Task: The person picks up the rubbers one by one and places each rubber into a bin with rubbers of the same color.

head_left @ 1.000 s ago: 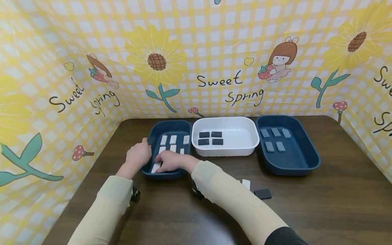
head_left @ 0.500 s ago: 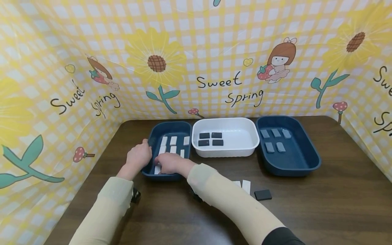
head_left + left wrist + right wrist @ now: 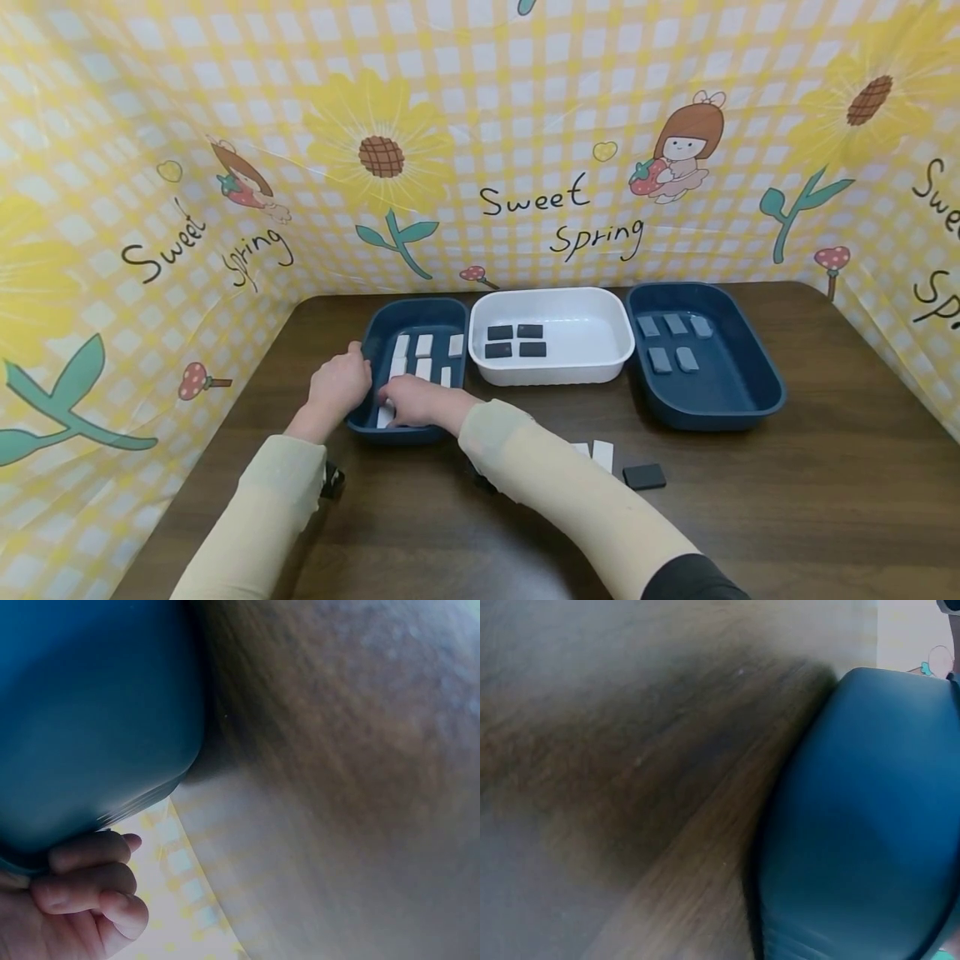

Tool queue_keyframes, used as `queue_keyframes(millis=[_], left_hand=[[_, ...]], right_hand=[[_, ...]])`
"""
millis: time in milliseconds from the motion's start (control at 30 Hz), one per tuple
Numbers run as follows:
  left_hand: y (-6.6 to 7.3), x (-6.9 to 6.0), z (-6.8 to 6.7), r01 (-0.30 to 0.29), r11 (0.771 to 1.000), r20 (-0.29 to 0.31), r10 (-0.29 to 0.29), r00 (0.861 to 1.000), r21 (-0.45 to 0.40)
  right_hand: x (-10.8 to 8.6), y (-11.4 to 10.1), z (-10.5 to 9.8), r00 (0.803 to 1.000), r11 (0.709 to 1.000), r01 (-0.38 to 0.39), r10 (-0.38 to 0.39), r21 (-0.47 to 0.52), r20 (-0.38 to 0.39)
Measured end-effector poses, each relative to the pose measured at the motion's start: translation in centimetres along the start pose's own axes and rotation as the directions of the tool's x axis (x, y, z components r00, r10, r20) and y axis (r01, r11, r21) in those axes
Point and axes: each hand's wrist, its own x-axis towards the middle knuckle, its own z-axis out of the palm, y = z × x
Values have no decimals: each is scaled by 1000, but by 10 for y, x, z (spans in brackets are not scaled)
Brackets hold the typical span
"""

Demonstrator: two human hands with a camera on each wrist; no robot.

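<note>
At the left stands a dark blue tray (image 3: 412,308) with several white tiles (image 3: 423,346) in loose rows. My left hand (image 3: 341,382) holds the left rim of this tray, and its curled fingers (image 3: 94,877) show against the wall in the left wrist view. Inside the tray's near left corner, my right hand (image 3: 416,400) pinches a white tile (image 3: 385,414), partly covered by the fingers. The right wrist view shows mostly the tray's outer wall (image 3: 862,817), with the tile out of sight.
A white tray (image 3: 592,333) with several black tiles (image 3: 498,350) adjoins the blue one. Right of it, another blue tray (image 3: 720,400) holds several grey-blue tiles (image 3: 675,323). White tiles (image 3: 602,457) and a black tile (image 3: 644,477) lie on the table by my right forearm.
My right hand has shifted slightly within the left tray, and the white tile at its fingers now lies straighter. My left hand stays on the rim.
</note>
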Motion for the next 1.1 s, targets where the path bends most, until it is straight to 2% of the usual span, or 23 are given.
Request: queue_keyframes(millis=[267,567,833,1100], left_hand=[[0,1,0,1,1000,12,-2,1000,14],[1,0,-1,13,1000,11,-14,1000,21],[2,0,-1,24,999,7,-24,1000,25],[1,1,-1,25,999,15,-25,1000,31]], right_hand=[[-19,0,-15,998,993,61,-61,-102,9],[-50,3,-39,992,980,128,-127,-155,19],[-82,2,-53,980,954,197,-200,-227,12],[-118,-3,-60,959,908,269,-284,-321,-1]])
